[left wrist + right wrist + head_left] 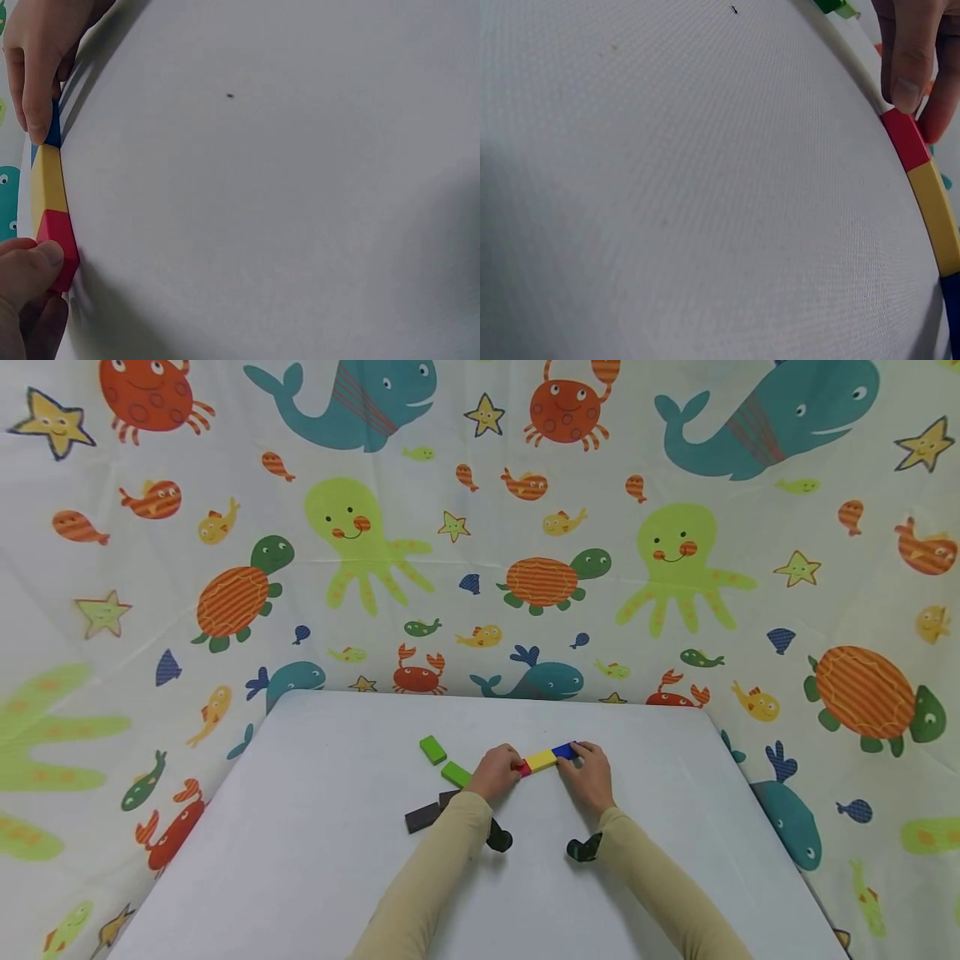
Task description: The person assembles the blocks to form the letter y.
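Sea-creature cloth hangs behind a pale tabletop (337,860). On it, the left hand (495,772) pinches the red block (523,768) at one end of a row, and the right hand (588,772) pinches the blue block (564,750) at the other, with the yellow block (541,761) between them. Uneven squeezing could buckle the row or pop the yellow piece out. Left of the left hand lie two green blocks (442,760); nearer its sleeve, what look like two dark blocks (427,814), partly hidden.
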Available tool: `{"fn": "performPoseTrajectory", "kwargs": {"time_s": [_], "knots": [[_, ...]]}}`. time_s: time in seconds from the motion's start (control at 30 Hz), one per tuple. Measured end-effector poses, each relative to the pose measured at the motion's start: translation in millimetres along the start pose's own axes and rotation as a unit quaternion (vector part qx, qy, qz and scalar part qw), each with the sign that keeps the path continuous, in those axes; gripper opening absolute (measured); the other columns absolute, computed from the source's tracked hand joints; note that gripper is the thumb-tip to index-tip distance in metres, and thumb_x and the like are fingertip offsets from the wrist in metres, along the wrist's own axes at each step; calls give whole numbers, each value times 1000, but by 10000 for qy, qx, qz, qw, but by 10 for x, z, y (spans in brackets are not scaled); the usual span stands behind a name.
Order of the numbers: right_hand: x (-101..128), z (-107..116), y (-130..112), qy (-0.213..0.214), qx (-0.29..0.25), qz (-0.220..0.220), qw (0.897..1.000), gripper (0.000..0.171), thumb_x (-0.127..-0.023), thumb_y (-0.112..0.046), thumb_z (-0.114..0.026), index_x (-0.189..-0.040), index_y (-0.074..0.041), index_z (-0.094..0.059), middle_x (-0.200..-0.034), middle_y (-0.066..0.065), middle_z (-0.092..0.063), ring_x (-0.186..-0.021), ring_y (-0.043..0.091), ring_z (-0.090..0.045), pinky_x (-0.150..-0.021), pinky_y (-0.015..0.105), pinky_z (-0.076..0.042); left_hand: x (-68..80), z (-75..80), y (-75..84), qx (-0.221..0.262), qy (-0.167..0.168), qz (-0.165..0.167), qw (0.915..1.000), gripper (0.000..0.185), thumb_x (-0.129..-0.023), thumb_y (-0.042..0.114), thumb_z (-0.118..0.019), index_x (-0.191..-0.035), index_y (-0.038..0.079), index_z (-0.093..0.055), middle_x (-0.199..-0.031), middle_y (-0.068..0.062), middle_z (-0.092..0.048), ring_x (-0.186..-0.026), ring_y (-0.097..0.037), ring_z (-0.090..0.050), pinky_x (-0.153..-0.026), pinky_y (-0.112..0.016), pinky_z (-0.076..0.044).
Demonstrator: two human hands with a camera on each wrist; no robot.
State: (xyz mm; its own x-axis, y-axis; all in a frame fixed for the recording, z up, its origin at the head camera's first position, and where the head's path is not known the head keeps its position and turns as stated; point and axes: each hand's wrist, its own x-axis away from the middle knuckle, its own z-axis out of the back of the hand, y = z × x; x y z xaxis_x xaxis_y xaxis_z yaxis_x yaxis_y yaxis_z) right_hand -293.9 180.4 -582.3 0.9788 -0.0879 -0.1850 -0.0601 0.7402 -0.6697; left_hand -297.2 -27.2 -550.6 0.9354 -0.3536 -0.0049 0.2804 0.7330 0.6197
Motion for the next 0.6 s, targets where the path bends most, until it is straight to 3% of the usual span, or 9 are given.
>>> {"fn": "performPoseTrajectory", "kwargs": {"time_s": [0.6], "knots": [[-24, -13, -26, 9, 2, -50, 10000, 51, -91, -24, -71, -130, 6, -59, -135, 26, -49, -126, 39, -45, -107, 53, -36, 1, 47, 8, -144, -130, -93, 9998, 24, -90, 7, -70, -113, 4, -72, -106, -5, -63, -95, -18, -57, -93, -32, -49]]}}
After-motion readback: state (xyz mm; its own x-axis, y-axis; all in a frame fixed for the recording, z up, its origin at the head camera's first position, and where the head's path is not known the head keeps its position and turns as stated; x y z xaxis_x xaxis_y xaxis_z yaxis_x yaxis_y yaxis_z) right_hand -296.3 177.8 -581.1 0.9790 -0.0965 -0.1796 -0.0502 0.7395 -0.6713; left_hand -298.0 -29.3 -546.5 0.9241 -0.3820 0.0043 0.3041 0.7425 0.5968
